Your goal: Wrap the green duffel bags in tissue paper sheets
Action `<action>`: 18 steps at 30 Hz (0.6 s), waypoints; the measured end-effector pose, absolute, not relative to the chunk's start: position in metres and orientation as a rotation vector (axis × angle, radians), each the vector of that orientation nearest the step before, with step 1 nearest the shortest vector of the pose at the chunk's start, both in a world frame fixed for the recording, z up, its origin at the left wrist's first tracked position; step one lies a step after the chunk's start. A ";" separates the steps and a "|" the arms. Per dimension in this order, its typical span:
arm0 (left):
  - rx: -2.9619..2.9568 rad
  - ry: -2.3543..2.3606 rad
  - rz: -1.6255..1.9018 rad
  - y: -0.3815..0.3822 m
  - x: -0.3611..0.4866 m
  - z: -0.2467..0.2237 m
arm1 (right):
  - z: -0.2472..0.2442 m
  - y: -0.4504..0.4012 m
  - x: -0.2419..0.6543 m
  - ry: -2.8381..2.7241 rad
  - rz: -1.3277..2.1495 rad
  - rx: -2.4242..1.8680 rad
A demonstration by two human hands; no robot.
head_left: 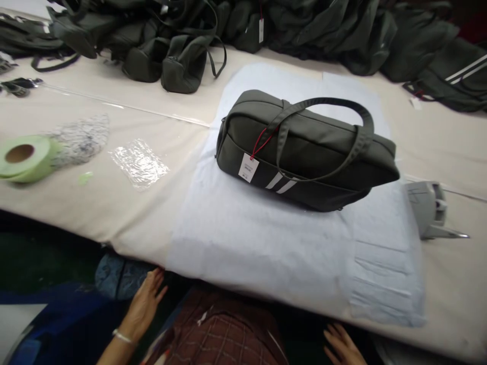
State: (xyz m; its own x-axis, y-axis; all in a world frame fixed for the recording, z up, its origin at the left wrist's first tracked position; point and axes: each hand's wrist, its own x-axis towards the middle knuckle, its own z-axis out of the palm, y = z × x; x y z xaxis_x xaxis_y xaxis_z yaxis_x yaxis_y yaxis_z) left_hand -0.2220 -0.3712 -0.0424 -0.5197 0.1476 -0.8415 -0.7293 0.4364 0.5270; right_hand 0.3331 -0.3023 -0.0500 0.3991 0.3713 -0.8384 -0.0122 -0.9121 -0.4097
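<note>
A dark olive handbag (300, 147) with two looped handles lies on a white sheet (247, 248) spread over the table. Two pale stripes mark its front, and a white tag (248, 168) hangs from it on a red cord. My left hand (146, 304) is below the table's front edge, fingers stretched out and holding nothing, close to the sheet's lower left corner. Lower right, my right hand (342, 344) is partly cut off by the frame, its fingers apart with nothing in them. Neither hand touches the bag.
Many dark bags (182, 61) are heaped along the far side. At the left lie a pale green tape roll (34, 157), a crumpled patterned piece (83, 139) and a clear plastic bag (139, 163). A grey tag gun (426, 208) rests right of the sheet.
</note>
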 end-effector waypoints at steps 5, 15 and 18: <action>-0.440 1.460 1.239 -0.357 -0.196 -0.052 | -0.068 -0.280 0.308 -0.297 1.852 -2.008; -0.267 1.492 1.285 -0.367 -0.176 -0.032 | -0.032 -0.316 0.307 -0.214 2.027 -1.576; -0.252 1.504 1.360 -0.355 -0.169 -0.025 | -0.031 -0.317 0.310 -0.358 2.025 -1.672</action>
State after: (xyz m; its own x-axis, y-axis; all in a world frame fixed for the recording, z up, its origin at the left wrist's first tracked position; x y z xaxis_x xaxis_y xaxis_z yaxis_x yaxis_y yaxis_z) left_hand -0.1690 -0.3550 -0.0252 -0.4335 0.4605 -0.7746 -0.7245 0.3330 0.6035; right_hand 0.3096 -0.3166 -0.0309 -0.1329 0.5204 -0.8435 -0.2001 -0.8476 -0.4915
